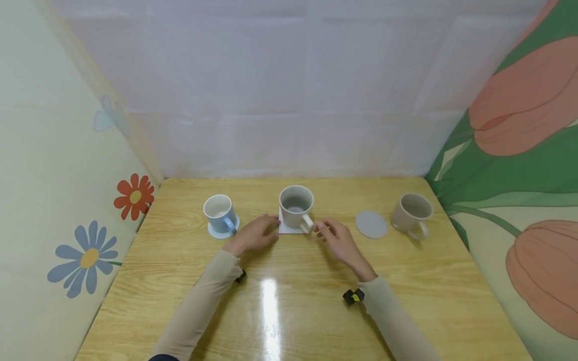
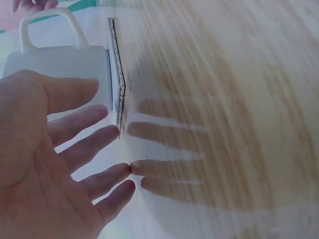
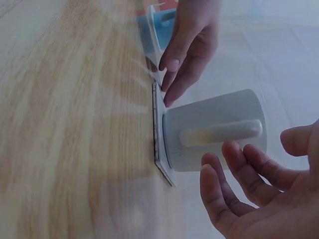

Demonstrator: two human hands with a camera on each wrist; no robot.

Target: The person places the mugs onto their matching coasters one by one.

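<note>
Middle mug (image 1: 293,214) sits on the square coaster (image 1: 287,230), handle (image 1: 308,224) angled toward the loose, empty right hand (image 1: 337,242), probably for easy reach, while the left hand (image 1: 256,232) is spread and empty beside the coaster.

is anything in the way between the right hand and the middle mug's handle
Nothing visible: the right hand is close beside the handle of the middle mug, with no object between. The left hand is on the mug's other side.
</note>
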